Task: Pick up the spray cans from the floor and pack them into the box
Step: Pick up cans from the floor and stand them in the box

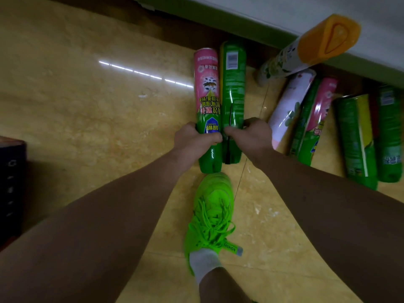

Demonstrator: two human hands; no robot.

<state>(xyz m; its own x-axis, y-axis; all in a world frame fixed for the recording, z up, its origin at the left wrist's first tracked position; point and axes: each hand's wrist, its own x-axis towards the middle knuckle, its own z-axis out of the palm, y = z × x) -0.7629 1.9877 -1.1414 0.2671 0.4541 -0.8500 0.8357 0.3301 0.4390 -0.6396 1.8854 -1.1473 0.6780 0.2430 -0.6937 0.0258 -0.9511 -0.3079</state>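
Note:
Two spray cans lie side by side on the floor in front of me. My left hand [193, 138] grips the pink-and-green can [206, 88] near its lower end. My right hand [251, 135] grips the all-green can [232, 84] next to it. Several more cans lie to the right: a white floral can with an orange cap [306, 51], a white-and-pink can [290, 99], a pink-and-green can [312, 121], a green-and-yellow can [356, 136] and a green can [390, 132]. A dark box [11, 184] shows at the left edge, only partly in view.
My foot in a bright green shoe [211, 215] stands just below the two held cans. A pale ledge with a green base [262, 16] runs along the top right, behind the cans. The floor is glossy yellow tile [98, 110].

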